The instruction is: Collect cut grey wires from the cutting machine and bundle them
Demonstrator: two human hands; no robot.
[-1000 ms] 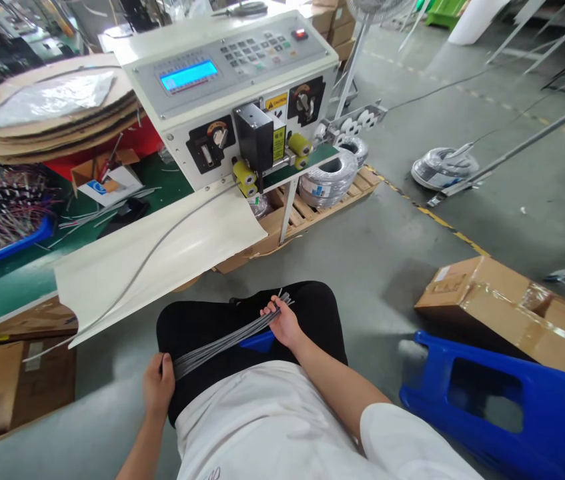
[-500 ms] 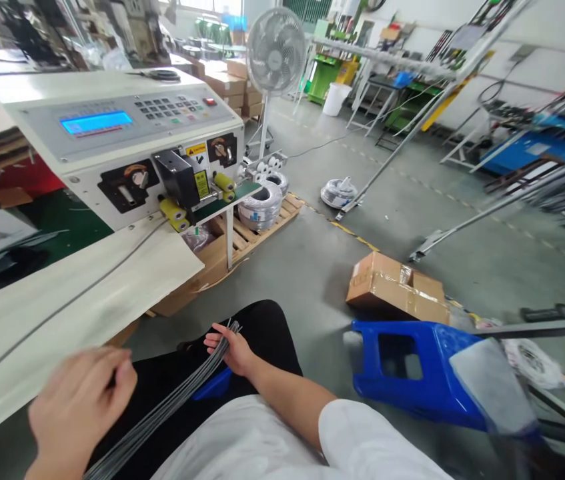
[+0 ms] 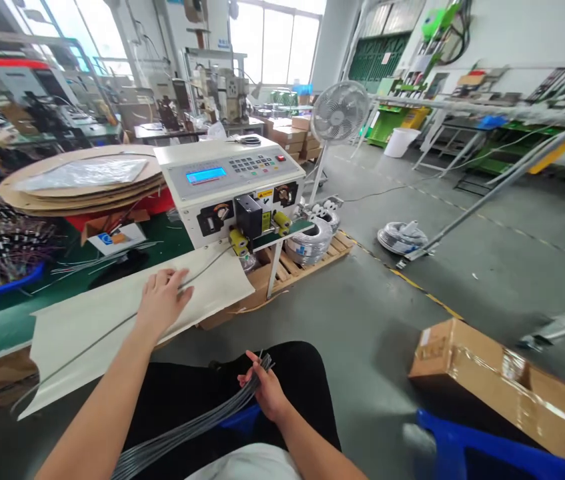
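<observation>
My left hand [image 3: 163, 301] lies over a single grey cable [image 3: 207, 268] on the cream sheet [image 3: 222, 287]. Its thumb and forefinger are apart, with the cable running between them and under the palm. That cable comes out of the yellow rollers of a white machine [image 3: 232, 160] with a blue display and keypad. Above my lap, my right hand [image 3: 268, 393] is closed around a bundle of cut grey cables [image 3: 197, 423]. The cable ends poke out past the fingers, and the rest trails across my legs to the lower left.
Round brown boards [image 3: 82, 180] and a blue tray of wired parts [image 3: 7, 293] are at the left. Cable coils [image 3: 309, 243] stand on a wooden pallet. A cardboard box [image 3: 502, 380] and a blue plastic stool [image 3: 482, 447] are at the lower right.
The view has swung left and up. My left hand has moved from above my lap onto the cable on the sheet. My right hand still holds the bundle.
</observation>
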